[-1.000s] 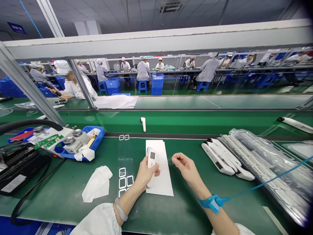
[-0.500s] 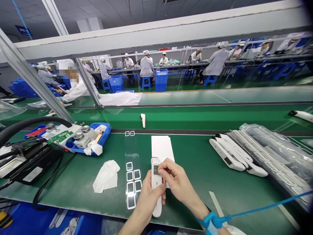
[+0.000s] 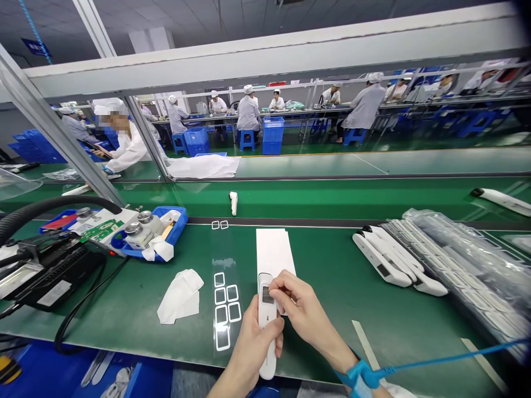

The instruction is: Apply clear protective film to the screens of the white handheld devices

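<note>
My left hand (image 3: 258, 341) is wrapped around a white handheld thermometer (image 3: 267, 362), held upright near the front edge of the bench. Its small grey display (image 3: 267, 294) faces me. Thumb and forefinger of my right hand (image 3: 295, 301) are pinched together at the display's right edge; whatever lies between them is too small to make out. White paper sheets (image 3: 274, 249) lie just beyond the device. To the left is a clear film strip (image 3: 224, 260) carrying several white-bordered square frames (image 3: 222, 314). A blue wrist strap (image 3: 360, 376) circles my right wrist.
Several white thermometers (image 3: 390, 260) lie at right beside stacked film sheets (image 3: 456, 265). A crumpled white cloth (image 3: 181, 297) and a blue tray (image 3: 176, 229) with bottles sit at left. Beyond runs a green conveyor (image 3: 332, 199) bearing a thermometer (image 3: 234, 203). A co-worker (image 3: 128, 143) reaches in at far left.
The held thermometer has come slightly lower, toward me, with both hands still on it. Thermometers on the conveyor have shifted left.
</note>
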### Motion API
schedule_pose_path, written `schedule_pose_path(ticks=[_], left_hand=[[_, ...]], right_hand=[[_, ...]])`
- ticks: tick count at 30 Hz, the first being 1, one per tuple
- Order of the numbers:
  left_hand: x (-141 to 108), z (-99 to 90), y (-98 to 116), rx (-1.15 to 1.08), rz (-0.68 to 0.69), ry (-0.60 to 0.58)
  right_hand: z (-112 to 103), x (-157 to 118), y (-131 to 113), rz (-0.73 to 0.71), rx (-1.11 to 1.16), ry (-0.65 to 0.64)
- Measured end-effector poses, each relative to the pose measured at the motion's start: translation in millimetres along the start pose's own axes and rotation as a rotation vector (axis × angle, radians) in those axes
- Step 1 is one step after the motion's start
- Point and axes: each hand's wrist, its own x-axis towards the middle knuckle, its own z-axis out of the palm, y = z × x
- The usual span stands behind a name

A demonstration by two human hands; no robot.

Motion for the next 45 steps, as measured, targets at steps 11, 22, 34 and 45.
schedule_pose_path(ticks=[11, 22, 34, 45], left_hand=[[-2, 1.4, 0, -0.03, -0.019, 0.0], [1, -2.6, -7, -0.089, -0.043, 0.046], [-4, -2.8, -1, 0.011, -0.079, -0.047], [41, -54.8, 74, 0.447, -0.06, -0.187]], right_hand=[[0, -2, -1, 0.0, -0.033, 0.0], [3, -4, -3, -0.019, -0.1, 0.013], [-12, 13, -2, 0.005, -0.107, -0.151], [-50, 60, -20, -0.17, -0.42, -0.499]])
